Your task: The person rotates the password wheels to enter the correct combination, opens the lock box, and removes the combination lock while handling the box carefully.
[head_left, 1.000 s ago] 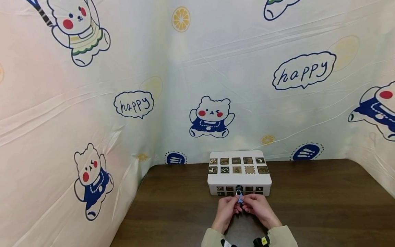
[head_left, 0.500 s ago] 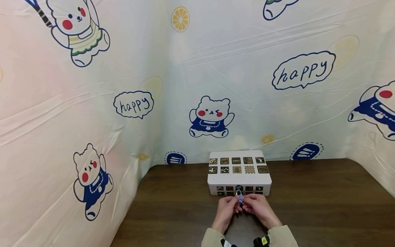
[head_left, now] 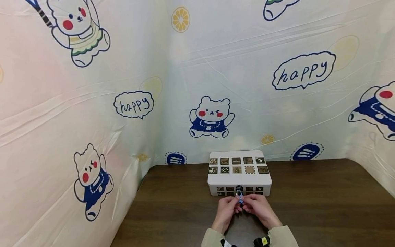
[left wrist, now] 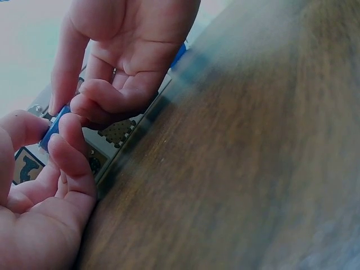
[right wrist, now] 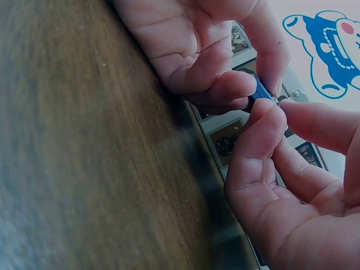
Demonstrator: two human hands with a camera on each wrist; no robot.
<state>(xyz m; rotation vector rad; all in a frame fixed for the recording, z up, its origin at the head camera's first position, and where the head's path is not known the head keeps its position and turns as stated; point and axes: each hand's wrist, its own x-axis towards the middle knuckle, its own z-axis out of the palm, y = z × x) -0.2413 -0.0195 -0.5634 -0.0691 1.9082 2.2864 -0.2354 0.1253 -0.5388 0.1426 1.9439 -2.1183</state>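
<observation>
A small blue padlock (head_left: 240, 199) with a metal shackle sits at the middle of the front face of a white tin box (head_left: 229, 179), by its dark clasp (head_left: 239, 188). My left hand (head_left: 226, 211) pinches the padlock's body from the left between thumb and fingertips. From the other side my right hand (head_left: 259, 210) pinches it too, so the fingertips of both hands nearly meet. In the left wrist view, the blue edge of the padlock (left wrist: 54, 129) shows between the fingers. Most of its face is hidden there and in the right wrist view.
The box stands at the back of a dark wooden table (head_left: 172, 206). Behind it hangs a pale curtain (head_left: 172, 68) printed with bears and "happy" bubbles. Dark square pictures cover the box lid and front.
Both hands stay at the padlock with hardly any movement. The box has not moved.
</observation>
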